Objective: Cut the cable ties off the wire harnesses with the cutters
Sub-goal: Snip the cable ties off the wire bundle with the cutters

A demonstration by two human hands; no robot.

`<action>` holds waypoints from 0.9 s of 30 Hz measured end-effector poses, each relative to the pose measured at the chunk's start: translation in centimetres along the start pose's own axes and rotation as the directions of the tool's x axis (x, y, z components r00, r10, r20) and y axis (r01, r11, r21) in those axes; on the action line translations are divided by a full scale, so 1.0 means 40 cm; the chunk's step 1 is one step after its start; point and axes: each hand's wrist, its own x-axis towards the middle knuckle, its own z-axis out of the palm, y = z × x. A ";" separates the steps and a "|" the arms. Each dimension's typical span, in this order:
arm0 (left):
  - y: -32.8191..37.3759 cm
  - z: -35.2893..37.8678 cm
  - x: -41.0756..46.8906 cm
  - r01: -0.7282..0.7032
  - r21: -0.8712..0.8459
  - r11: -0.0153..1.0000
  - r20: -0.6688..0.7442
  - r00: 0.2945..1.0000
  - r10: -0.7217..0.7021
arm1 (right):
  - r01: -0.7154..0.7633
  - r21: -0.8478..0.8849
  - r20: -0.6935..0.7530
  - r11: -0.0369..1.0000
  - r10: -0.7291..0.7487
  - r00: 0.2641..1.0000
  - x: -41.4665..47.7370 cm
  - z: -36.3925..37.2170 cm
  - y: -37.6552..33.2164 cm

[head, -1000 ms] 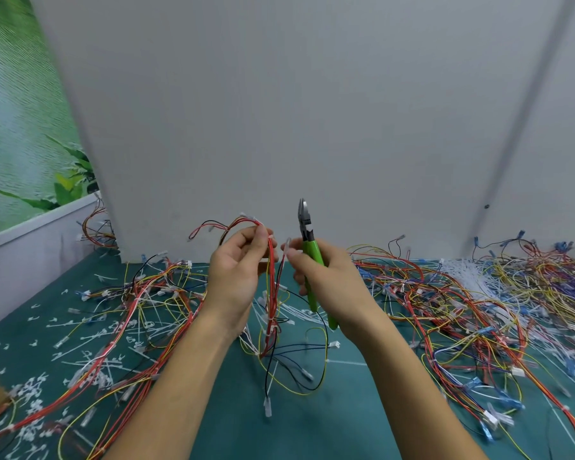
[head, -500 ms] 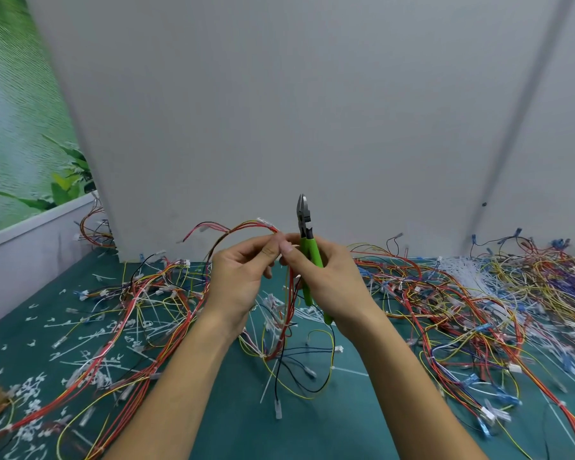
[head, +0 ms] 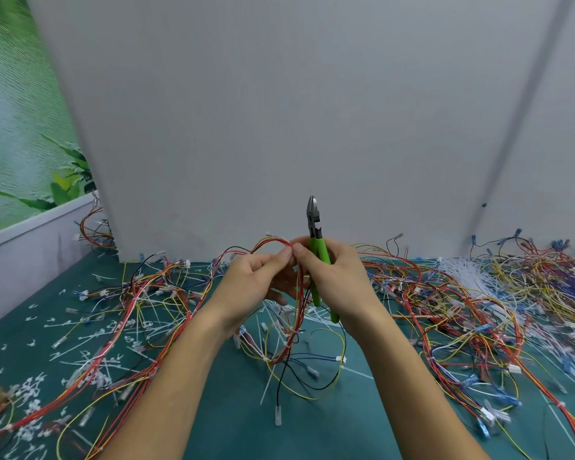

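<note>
Fingers [head: 281, 260], nearer side: wire harness [head: 300, 303] is hung below them toward the desk [head: 233, 413], with white ties seen uncut on it. Its loop is pinched by left hand [head: 256, 283] and right hand [head: 341, 280]. Green cutters [head: 319, 257] are gripped upright in the right, unapplied. Left: cut ties [head: 90, 333] are scattered. Right, beyond: harness pile [head: 478, 310] is judged outstanding.

The right hand [head: 336, 280] hides most of the cutters' [head: 313, 220] handles. Fingertips [head: 284, 257] cover the harness [head: 300, 307] where it is pinched. The ties [head: 30, 386] at lower left are blurred.
</note>
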 end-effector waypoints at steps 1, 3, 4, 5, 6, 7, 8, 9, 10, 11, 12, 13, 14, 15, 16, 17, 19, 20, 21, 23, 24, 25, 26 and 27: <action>0.001 -0.007 -0.001 0.005 0.011 1.000 0.041 0.999 -0.005 | 0.001 -0.009 -0.008 1.000 -0.001 1.000 0.001 -0.001 0.000; 0.001 -0.018 -0.005 -0.007 0.054 0.998 0.139 0.990 -0.001 | -0.003 -0.012 -0.024 1.000 0.003 1.000 0.004 -0.007 0.001; 0.001 -0.023 -0.008 -0.027 0.092 0.995 0.181 0.983 0.010 | -0.007 0.000 -0.023 1.000 0.007 1.000 0.005 -0.010 0.001; 0.001 -0.026 -0.009 -0.051 0.134 0.990 0.206 0.978 0.022 | -0.009 0.011 -0.015 1.000 0.009 1.000 0.007 -0.013 0.002; 0.001 -0.028 -0.011 -0.071 0.171 0.983 0.212 0.977 0.034 | -0.005 0.017 -0.008 1.000 0.006 1.000 0.008 -0.016 0.003; 0.002 -0.028 -0.011 -0.082 0.195 0.977 0.205 0.978 0.041 | -0.001 0.020 -0.006 1.000 0.001 1.000 0.010 -0.019 0.004; 0.000 -0.029 -0.010 -0.084 0.206 0.975 0.193 0.980 0.044 | 0.004 0.025 -0.007 1.000 -0.004 1.000 0.010 -0.020 0.005; -0.003 -0.029 -0.008 -0.081 0.212 0.974 0.182 0.982 0.042 | 0.006 0.031 -0.006 1.000 -0.006 1.000 0.010 -0.021 0.005; -0.006 -0.029 -0.005 -0.078 0.217 0.973 0.175 0.984 0.040 | 0.007 0.034 -0.001 0.999 -0.007 1.000 0.010 -0.021 0.006; -0.008 -0.030 -0.004 -0.081 0.224 0.971 0.171 0.984 0.043 | 0.004 0.032 0.008 0.999 -0.004 1.000 0.009 -0.020 0.006; -0.009 -0.030 -0.002 -0.091 0.234 0.968 0.167 0.985 0.052 | -0.003 0.024 0.018 1.000 0.003 1.000 0.009 -0.019 0.006; -0.010 -0.031 -0.001 -0.104 0.246 0.964 0.159 0.985 0.066 | -0.014 0.010 0.029 1.000 0.014 0.999 0.008 -0.019 0.006; -0.009 -0.033 0.000 -0.118 0.259 0.959 0.146 0.986 0.082 | -0.026 -0.007 0.040 1.000 0.027 0.999 0.008 -0.021 0.006; -0.008 -0.034 0.001 -0.129 0.266 0.955 0.127 0.987 0.098 | -0.041 -0.023 0.051 0.999 0.042 0.998 0.008 -0.024 0.005; -0.007 -0.036 0.002 -0.140 0.265 0.954 0.105 0.988 0.116 | -0.053 -0.037 0.057 0.998 0.055 0.997 0.009 -0.027 0.005; -0.006 -0.037 0.003 -0.152 0.254 0.955 0.080 0.987 0.136 | -0.061 -0.050 0.059 0.997 0.064 0.996 0.009 -0.030 0.005; -0.006 -0.042 0.005 -0.179 0.250 0.952 0.030 0.984 0.177 | -0.068 -0.077 0.048 0.995 0.072 0.996 0.011 -0.035 0.006; -0.005 -0.045 0.006 -0.191 0.258 0.947 0.010 0.981 0.196 | -0.069 -0.087 0.040 0.994 0.073 0.997 0.013 -0.037 0.007; -0.004 -0.046 0.006 -0.204 0.264 0.943 -0.001 0.977 0.212 | -0.071 -0.092 0.033 0.993 0.074 0.997 0.014 -0.039 0.008; -0.002 -0.047 0.007 -0.230 0.248 0.941 -0.010 0.971 0.240 | -0.070 -0.090 0.017 0.993 0.072 0.997 0.017 -0.044 0.012; -0.001 -0.048 0.007 -0.242 0.232 0.942 -0.018 0.967 0.253 | -0.071 -0.080 0.004 0.994 0.072 0.997 0.019 -0.046 0.014; -0.001 -0.047 0.009 -0.251 0.213 0.944 -0.031 0.964 0.264 | -0.074 -0.066 -0.013 0.995 0.074 0.997 0.020 -0.046 0.015; -0.001 -0.047 0.010 -0.258 0.192 0.947 -0.047 0.961 0.271 | -0.076 -0.049 -0.030 0.996 0.075 0.997 0.021 -0.047 0.016; -0.001 -0.046 0.011 -0.261 0.167 0.951 -0.064 0.959 0.275 | -0.077 -0.035 -0.044 0.996 0.076 0.996 0.022 -0.048 0.017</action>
